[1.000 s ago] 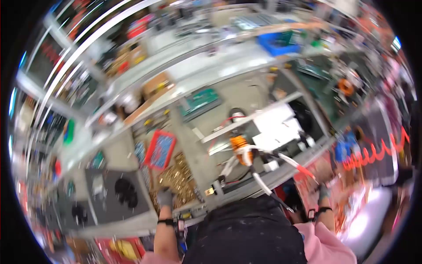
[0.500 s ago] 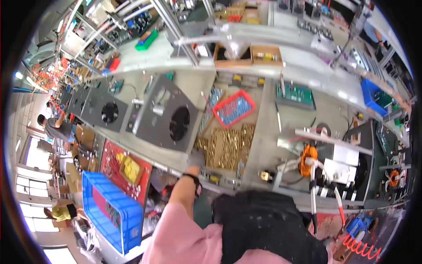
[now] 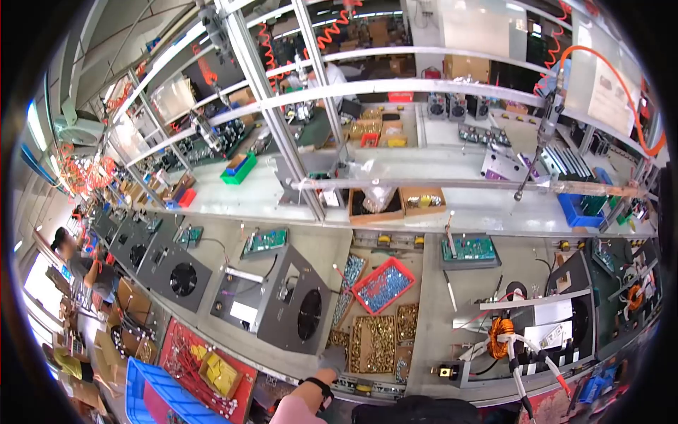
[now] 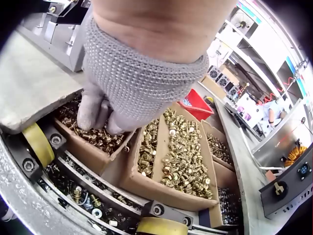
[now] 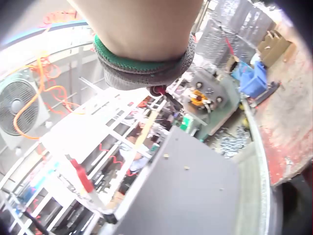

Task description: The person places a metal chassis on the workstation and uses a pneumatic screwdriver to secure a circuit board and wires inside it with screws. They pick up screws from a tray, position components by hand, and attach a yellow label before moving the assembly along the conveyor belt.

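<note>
My left hand (image 3: 332,360), in a grey knit glove, reaches into the front left section of a cardboard parts box in the head view. In the left wrist view its fingers (image 4: 89,111) point down onto dark brass screws (image 4: 68,115). Beside it, a larger compartment holds many brass screws (image 4: 183,152). My right hand (image 5: 132,78) shows only as a grey glove with a green-edged cuff in the right wrist view; its fingers are hidden behind the wrist. A dark tool-like thing with a red part (image 5: 163,90) appears at the glove's lower edge. I cannot tell whether the hand holds it.
A red tray (image 3: 385,286) of small silvery screws lies behind the brass ones. To the left stands a dark grey metal case (image 3: 286,311) with a fan. At right, an orange-wound coil (image 3: 502,338) with thick cables sits in an open chassis. A driver (image 3: 547,134) hangs above the bench.
The head view has swung left and tilted up, bringing the far shelves into sight. My left hand stays at the screw box. The right hand has left the head view.
</note>
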`<state>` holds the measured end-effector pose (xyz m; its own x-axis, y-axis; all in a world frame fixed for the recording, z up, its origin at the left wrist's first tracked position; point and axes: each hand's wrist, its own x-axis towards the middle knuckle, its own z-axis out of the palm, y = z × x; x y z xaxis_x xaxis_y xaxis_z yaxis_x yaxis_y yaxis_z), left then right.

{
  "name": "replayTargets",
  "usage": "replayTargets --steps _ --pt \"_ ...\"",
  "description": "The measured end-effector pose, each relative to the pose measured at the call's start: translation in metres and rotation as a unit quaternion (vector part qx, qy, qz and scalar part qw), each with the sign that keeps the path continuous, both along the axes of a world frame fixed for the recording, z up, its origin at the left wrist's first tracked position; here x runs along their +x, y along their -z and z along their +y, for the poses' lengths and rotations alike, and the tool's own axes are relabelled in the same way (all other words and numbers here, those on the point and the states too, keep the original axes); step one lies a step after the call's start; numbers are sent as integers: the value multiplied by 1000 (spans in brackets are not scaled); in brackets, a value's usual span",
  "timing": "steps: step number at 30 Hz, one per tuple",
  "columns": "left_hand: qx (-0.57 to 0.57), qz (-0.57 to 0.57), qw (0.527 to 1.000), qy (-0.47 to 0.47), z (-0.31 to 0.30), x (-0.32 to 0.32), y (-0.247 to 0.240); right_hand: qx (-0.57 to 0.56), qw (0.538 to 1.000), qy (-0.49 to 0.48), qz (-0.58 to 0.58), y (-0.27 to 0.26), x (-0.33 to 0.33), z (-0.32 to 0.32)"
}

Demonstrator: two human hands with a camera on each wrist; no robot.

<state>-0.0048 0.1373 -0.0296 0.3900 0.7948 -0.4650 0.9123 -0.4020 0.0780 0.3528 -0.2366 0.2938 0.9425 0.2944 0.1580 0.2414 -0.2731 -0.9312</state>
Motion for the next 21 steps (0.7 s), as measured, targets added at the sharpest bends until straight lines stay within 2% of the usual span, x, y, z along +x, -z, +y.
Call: replayTargets --steps 2,4,5,6,7,8,9,10,11,12,14,15,16,18,20,21 --pt "30 -8 999 18 0 -1 -6 79 996 11 -28 -16 -4 -2" --pt "42 -137 987 -69 3 -9 13 154 986 18 -54 -31 -9 -9" --pt "49 -161 980 -105 2 -5 5 190 979 18 -66 -36 -9 -12" --pt "1 -264 948 -177 6 -17 35 226 971 15 -76 -40 -9 -16" --pt "-122 -358 867 -325 -3 -6 -6 260 962 13 -85 -44 -9 -20" --pt "-240 -435 739 -454 -13 5 -48 294 951 10 -94 -48 -7 -23" --pt "-236 -441 738 -453 -15 0 -37 329 939 5 -103 -51 -5 -27" --pt "-334 -604 544 -477 -16 -10 -13 364 924 -1 -113 -54 0 -30" --pt "-409 -723 311 -462 -19 -6 -17 399 909 -8 -123 -62 -4 -35" --pt "-406 -729 308 -457 -23 -1 -21 373 916 -64 -130 -56 8 -42" --pt "-539 -748 38 -385 -48 22 -82 406 897 -145 -93 -41 29 -44" --pt "-541 -740 71 -394 -53 30 -89 413 899 -114 -86 -42 27 -32" --pt "-538 -744 69 -390 -60 42 -103 403 896 -147 -117 -63 16 -9" --pt "-588 -698 246 -327 -76 75 -147 428 874 -219 -73 -65 14 5" --pt "-618 -679 313 -243 -95 117 -185 455 856 -238 -60 -54 18 24" --pt "-605 -662 374 -236 -109 138 -216 447 863 -236 -15 -50 20 28"
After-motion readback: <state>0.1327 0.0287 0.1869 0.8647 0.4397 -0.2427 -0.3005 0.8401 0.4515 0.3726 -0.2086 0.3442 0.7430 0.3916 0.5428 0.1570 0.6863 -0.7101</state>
